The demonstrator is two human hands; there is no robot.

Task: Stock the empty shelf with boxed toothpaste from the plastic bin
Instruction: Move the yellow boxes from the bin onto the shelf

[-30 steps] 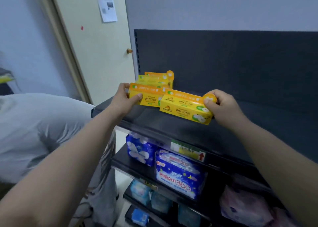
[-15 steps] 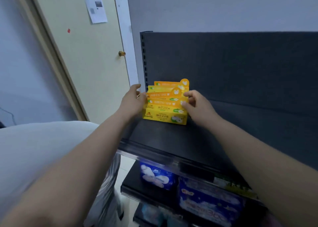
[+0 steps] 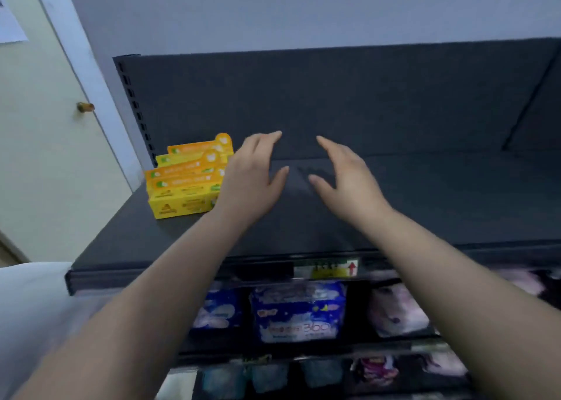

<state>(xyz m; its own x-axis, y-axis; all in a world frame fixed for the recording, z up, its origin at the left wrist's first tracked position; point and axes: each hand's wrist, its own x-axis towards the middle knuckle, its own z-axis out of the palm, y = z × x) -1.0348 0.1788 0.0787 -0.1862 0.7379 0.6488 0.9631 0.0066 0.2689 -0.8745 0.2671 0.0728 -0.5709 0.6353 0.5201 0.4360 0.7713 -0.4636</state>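
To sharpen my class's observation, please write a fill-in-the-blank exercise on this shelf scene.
The toothpaste boxes are ___ in colour.
They stand at the ___ end of the top shelf.
The left hand and the right hand both hold ___.
Missing words: yellow; left; nothing.

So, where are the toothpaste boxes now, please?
Head view: the toothpaste boxes sit at the shelf's left end by the back panel, beside the left hand.

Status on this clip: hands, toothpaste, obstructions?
Left hand and right hand both open, holding nothing, over the shelf. Toothpaste boxes lined up at its left end. Bin not in view. Nothing in the way.
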